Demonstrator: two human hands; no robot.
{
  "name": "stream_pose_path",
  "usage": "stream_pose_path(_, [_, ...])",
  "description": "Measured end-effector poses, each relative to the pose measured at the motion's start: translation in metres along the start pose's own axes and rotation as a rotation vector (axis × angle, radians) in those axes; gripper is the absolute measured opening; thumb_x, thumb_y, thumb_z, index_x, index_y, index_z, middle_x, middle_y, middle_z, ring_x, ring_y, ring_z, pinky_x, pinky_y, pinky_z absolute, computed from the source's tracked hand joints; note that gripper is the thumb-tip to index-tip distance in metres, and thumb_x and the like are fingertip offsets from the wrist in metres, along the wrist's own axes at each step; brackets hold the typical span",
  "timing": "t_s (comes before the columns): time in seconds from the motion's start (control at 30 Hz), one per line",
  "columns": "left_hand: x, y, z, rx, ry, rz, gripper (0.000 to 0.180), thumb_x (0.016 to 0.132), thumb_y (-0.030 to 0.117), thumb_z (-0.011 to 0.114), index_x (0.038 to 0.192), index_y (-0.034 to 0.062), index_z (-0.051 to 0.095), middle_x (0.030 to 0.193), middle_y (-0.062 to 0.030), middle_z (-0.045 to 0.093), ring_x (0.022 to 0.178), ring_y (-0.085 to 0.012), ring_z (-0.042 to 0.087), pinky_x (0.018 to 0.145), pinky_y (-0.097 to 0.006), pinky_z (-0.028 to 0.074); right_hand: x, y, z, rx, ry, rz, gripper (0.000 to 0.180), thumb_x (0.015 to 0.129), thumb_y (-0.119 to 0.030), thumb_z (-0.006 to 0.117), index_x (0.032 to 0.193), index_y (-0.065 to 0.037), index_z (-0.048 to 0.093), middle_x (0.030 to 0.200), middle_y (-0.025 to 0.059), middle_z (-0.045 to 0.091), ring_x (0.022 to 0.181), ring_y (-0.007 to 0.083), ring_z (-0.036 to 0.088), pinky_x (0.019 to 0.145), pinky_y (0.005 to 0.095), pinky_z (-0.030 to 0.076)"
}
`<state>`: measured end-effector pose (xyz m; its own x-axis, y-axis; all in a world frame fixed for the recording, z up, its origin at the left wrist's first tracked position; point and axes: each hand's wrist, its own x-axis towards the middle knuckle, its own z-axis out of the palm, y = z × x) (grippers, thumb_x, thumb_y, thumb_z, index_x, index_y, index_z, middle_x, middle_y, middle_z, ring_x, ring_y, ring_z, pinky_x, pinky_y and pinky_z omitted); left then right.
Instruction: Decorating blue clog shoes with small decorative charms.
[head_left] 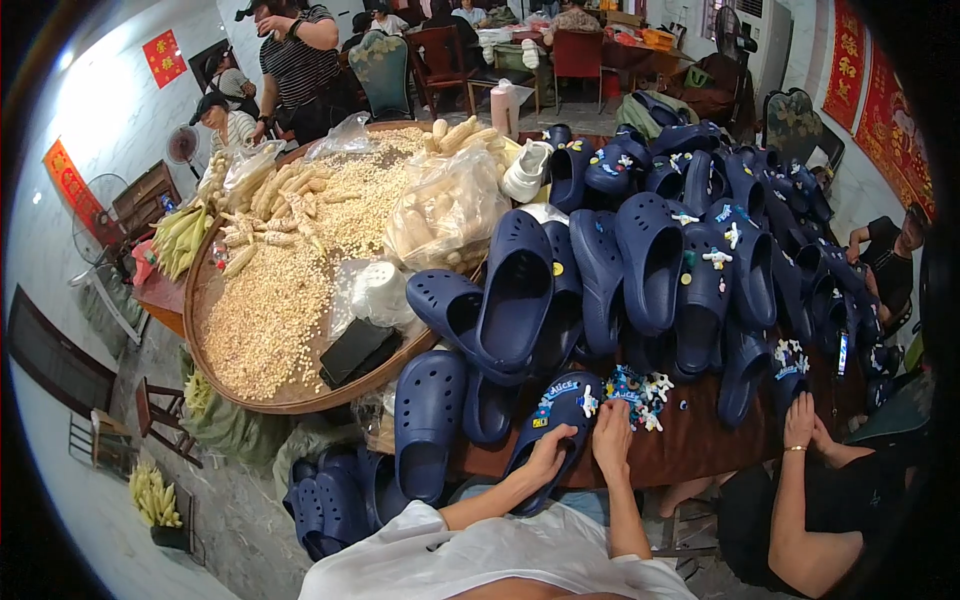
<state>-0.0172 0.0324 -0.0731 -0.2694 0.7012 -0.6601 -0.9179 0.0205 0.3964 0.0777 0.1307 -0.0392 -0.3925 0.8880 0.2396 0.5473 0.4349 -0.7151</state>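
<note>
My left hand (pixel 547 456) is closed round the side of a navy clog (pixel 567 402) at the table's front edge. Blue, white and yellow charms sit on that clog's upper. Just right of it, my right hand (pixel 612 432) has its fingers bent together at the near side of a pile of small shoe charms (pixel 650 392); whatever lies between the fingertips is too small to make out. Plain navy clogs (pixel 429 410) lie to the left, and more navy clogs (pixel 650 255) are heaped behind the charms.
A wide round basket (pixel 262 405) of loose corn kernels (pixel 265 330) and cobs stands at the left, with a black phone-like object (pixel 360 352) on it. At the right, a co-worker's hands (pixel 803 425) hold another decorated clog (pixel 790 372). More clogs (pixel 330 510) hang low at the left.
</note>
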Motion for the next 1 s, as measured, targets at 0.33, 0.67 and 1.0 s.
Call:
stream_pose_path(0.33, [-0.003, 0.001, 0.007, -0.181, -0.21, 0.006, 0.037, 0.081, 0.007, 0.065, 0.117, -0.0002, 0.057, 0.111, -0.0082, 0.064, 0.104, -0.021, 0.059, 0.097, -0.032, 0.045, 0.015, -0.02, 0.002, -0.058, 0.005, 0.045, 0.045, 0.086, -0.042, 0.07, 0.095, -0.002, 0.05, 0.071, 0.0145, 0.059, 0.065, 0.0338, 0.06, 0.062, 0.0441, 0.047])
stream_pose_path(0.67, [-0.007, -0.004, -0.001, -0.106, -0.163, 0.015, 0.017, 0.083, 0.008, 0.061, 0.1, 0.0088, 0.063, 0.089, -0.0007, 0.066, 0.077, -0.0123, 0.063, 0.057, -0.024, 0.048, 0.014, -0.022, 0.0, -0.065, -0.146, 0.124, 0.064, 0.083, -0.05, 0.069, 0.109, 0.003, 0.045, 0.092, 0.028, 0.065, 0.088, 0.047, 0.064, 0.075, 0.0527, 0.049])
stream_pose_path(1.0, [-0.002, 0.007, 0.014, -0.126, -0.25, 0.022, 0.037, 0.082, 0.001, 0.054, 0.118, -0.0035, 0.055, 0.115, -0.0104, 0.063, 0.11, -0.0235, 0.058, 0.103, -0.036, 0.042, 0.025, -0.022, 0.003, -0.072, -0.112, -0.002, 0.04, 0.092, -0.031, 0.061, 0.105, 0.003, 0.045, 0.09, 0.0307, 0.062, 0.083, 0.0507, 0.061, 0.07, 0.0543, 0.048])
